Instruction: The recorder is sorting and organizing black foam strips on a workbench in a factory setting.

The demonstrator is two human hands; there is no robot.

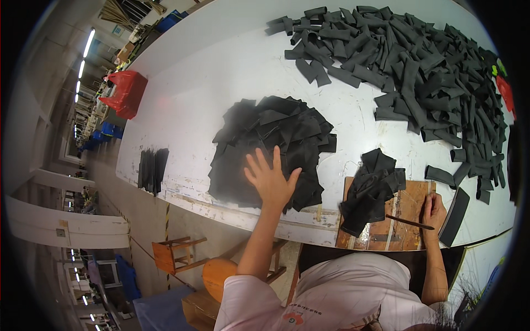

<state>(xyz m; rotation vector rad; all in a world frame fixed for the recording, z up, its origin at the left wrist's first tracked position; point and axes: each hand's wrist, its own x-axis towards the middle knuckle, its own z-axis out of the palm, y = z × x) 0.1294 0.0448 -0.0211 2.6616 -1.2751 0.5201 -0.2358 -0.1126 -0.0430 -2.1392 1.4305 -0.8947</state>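
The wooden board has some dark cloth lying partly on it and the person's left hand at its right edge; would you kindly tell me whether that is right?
Not quite: the head view shows the right hand at the right edge of the wooden board. The dark cloth does lie partly on the board.

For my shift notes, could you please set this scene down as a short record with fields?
Left hand: spread open over the large dark fabric pile
Right hand: fingers curled, at the brown board, beside a thin dark stick; grip unclear
On board: small dark fabric heap
Upper right: many dark fabric pieces, scattered
Left: dark strips
Surface: white table
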